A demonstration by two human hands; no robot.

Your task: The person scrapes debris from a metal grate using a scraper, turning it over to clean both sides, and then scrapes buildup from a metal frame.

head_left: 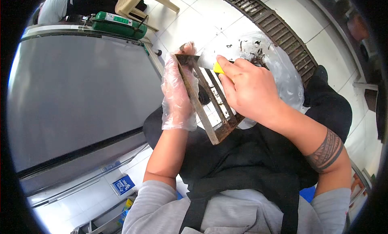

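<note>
My left hand (pixel 178 92), in a clear plastic glove, grips a grimy rectangular metal grate (pixel 197 100) along its left side and holds it tilted over my lap. Long parallel bars run between the grate's two end plates, and the lower end is rusty brown. In my bare right hand (pixel 250 86) is a scraper with a yellow handle (pixel 218 68). Its wide pale blade (pixel 208 58) lies against the upper end of the grate, and my fingers hide most of the handle. Just beyond that hand, a clear plastic bag (pixel 289 72) contains dark scraps.
A slotted floor drain cover (pixel 279 28) crosses the tiled floor (pixel 184 26). To the left stands a large grey-topped appliance (pixel 81 96) with a green cylinder (pixel 121 26) at its far edge. A beige plastic stool (pixel 131 4) and another person's sleeve (pixel 54 10) are farther back.
</note>
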